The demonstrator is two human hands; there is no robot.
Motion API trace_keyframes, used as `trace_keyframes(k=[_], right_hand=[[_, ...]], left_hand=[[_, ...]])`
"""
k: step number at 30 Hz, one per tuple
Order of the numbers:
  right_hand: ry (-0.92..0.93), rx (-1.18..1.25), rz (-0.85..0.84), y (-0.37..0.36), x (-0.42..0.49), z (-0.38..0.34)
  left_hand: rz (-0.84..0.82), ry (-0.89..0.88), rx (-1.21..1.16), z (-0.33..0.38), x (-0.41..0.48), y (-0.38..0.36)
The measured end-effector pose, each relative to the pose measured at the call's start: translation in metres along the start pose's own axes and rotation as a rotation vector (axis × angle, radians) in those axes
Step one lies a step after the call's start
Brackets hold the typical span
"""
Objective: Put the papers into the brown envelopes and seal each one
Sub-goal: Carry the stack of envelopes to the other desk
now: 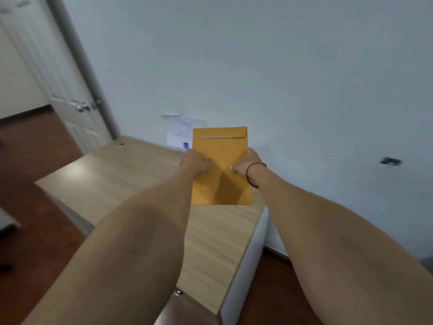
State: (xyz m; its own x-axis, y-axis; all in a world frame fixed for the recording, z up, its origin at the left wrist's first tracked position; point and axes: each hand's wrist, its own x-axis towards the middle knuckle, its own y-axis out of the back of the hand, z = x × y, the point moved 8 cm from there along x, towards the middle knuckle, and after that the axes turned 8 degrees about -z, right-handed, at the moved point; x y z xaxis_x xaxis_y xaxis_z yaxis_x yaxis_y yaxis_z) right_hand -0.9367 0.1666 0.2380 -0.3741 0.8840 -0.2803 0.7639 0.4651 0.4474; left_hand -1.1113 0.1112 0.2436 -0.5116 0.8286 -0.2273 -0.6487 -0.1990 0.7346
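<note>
A brown envelope (pixel 220 151) is held upright above the far end of the wooden table (pixel 131 181), its flap folded down at the top. My left hand (pixel 195 163) grips its left edge and my right hand (pixel 246 164), with a red cord round the wrist, grips its right edge. White papers (pixel 180 132) with blue print lean against the wall behind the envelope, partly hidden by it.
A pale wall stands right behind the table. A white door (pixel 65 95) with a metal knob is open at the left. The table's right edge drops to a white side panel (pixel 243 273) and dark wooden floor.
</note>
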Motion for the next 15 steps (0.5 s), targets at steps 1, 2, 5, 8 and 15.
trace_keyframes(k=[1, 2, 5, 8, 15], right_hand=[[-0.004, -0.003, -0.020, -0.020, 0.007, -0.009], [-0.006, -0.006, -0.041, -0.043, 0.015, -0.019], [-0.010, 0.002, -0.076, -0.102, 0.048, -0.045], [-0.031, -0.006, -0.107, -0.146, 0.078, -0.059], [-0.017, 0.031, -0.100, -0.213, 0.165, -0.084]], left_hand=[[0.010, 0.012, 0.011, -0.016, 0.007, 0.014], [0.026, 0.034, 0.015, -0.036, 0.015, 0.029], [0.052, 0.091, 0.001, -0.084, 0.047, 0.066], [0.031, 0.128, -0.002, -0.120, 0.075, 0.085], [-0.054, 0.143, 0.050, -0.169, 0.177, 0.115]])
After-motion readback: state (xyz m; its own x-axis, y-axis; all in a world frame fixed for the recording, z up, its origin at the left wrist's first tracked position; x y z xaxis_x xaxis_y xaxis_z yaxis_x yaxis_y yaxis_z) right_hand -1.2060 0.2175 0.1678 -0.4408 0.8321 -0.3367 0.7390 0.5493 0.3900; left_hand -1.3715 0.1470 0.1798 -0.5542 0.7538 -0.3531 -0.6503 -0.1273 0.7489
